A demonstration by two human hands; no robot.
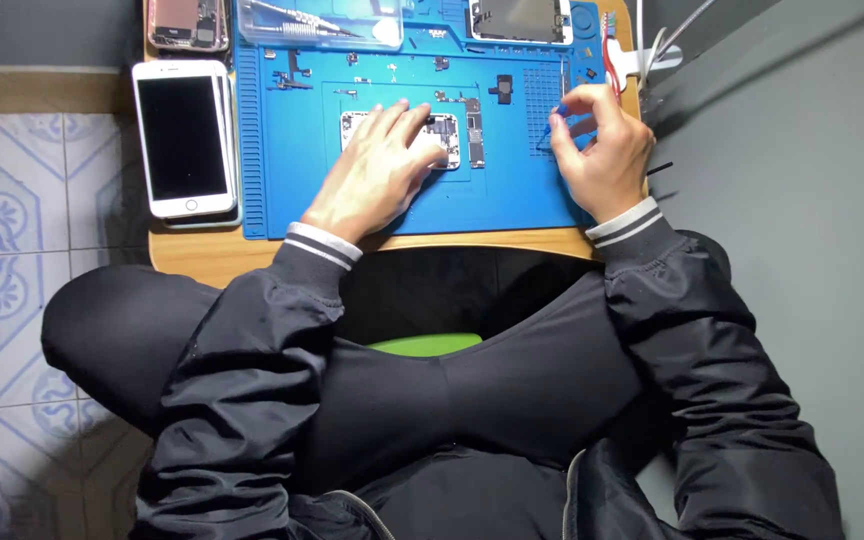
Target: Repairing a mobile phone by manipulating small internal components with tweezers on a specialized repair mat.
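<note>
My left hand (377,170) rests flat on a small phone circuit board (444,138) in the middle of a blue repair mat (292,190), fingers spread and pressing it down. My right hand (602,150) hovers at the mat's right side, fingers pinched on a thin blue-handled tool (556,118). A narrow dark board strip (476,140) lies just right of the circuit board.
A white smartphone (184,137) lies screen up, left of the mat, on the small wooden table (202,255). An opened phone body (188,22), a clear tool case (317,22) and a screen assembly (520,20) sit along the far edge. Small parts dot the mat.
</note>
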